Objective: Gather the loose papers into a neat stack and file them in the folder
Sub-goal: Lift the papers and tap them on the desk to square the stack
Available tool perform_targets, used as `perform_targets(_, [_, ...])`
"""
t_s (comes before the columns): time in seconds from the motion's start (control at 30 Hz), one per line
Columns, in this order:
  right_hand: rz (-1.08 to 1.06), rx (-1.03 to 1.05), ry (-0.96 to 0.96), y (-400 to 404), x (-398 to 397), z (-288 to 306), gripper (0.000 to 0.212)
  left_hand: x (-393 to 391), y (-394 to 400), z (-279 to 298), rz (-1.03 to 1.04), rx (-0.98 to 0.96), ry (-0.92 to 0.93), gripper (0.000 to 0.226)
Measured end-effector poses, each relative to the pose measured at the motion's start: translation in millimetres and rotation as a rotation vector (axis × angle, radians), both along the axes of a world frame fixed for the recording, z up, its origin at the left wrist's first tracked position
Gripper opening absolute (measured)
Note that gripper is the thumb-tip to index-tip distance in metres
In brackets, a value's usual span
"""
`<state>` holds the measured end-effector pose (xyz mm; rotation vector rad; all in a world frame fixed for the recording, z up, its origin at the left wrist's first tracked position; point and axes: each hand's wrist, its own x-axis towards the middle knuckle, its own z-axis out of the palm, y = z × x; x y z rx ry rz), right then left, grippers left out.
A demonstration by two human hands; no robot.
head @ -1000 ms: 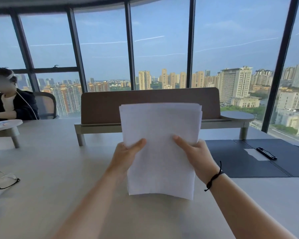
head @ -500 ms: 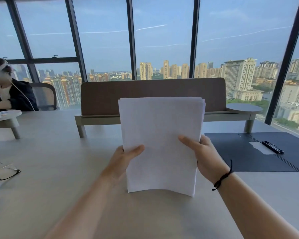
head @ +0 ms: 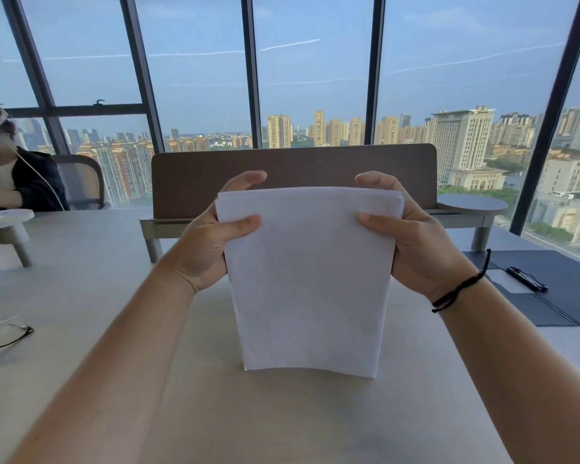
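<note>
Papers: a stack of white papers (head: 310, 283) stands upright between the two hands, its bottom edge resting on the tabletop (head: 81, 283) just in front of the person.
Left hand: the left hand (head: 211, 242) grips the stack's upper left side, thumb across the front sheet, fingers curled round behind and over the top corner.
Right hand: the right hand (head: 416, 242) mirrors it on the upper right side, thumb on the front, fingers wrapped behind; a black cord bracelet (head: 459, 289) sits on that wrist.
Stack condition: the top edge looks nearly even, with a few sheet edges showing at the right corner; the bottom edge bows slightly.
Folder: a dark folder (head: 556, 289) lies open and flat on the tabletop, to the right of the right hand and a little beyond it; a black pen (head: 526, 278) rests on its inner face.
Step in hand: squaring the sheets, judging by the upright hold with the lower edge on the tabletop.
Next move calls for: keeping both grips firm so no sheet slips, carrying the stack to the right, and laying it flat inside the folder; the pen may need shifting first.
Nearby: eyeglasses (head: 9, 334) lie well to the left of the left hand.
</note>
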<state>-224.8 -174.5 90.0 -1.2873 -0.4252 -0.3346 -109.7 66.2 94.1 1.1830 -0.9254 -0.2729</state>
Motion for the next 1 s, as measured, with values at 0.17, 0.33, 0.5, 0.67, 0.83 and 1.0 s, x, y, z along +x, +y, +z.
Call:
perform_targets(0.17, [-0.041,-0.016,-0.007,3.7,0.6,2.9,0.020,5.0,1.5,3.7,0.007,0.000,0.000,0.027])
perform_targets(0.33, [-0.058,0.007,0.015,2.7,1.1,2.3,0.014,7.3,0.4,-1.3,0.034,-0.047,0.055,0.030])
perform_targets(0.5, [-0.082,0.024,0.042,2.0,4.2,-1.5,0.023,9.3,-0.1,-2.3,0.049,-0.031,0.073,0.024])
perform_targets(0.67, [-0.246,-0.016,0.131,9.1,5.1,-45.8,0.039,6.1,-1.6,-39.6,0.068,0.051,0.145,0.029])
perform_targets(0.83, [-0.384,-0.120,0.364,15.1,-1.5,-122.3,0.017,2.5,-8.0,-120.0,0.179,0.213,0.300,0.029])
perform_targets(1.0, [-0.443,-0.193,0.436,15.9,-0.2,-157.8,0.018,0.7,-16.5,-146.7,0.282,0.261,0.342,0.022])
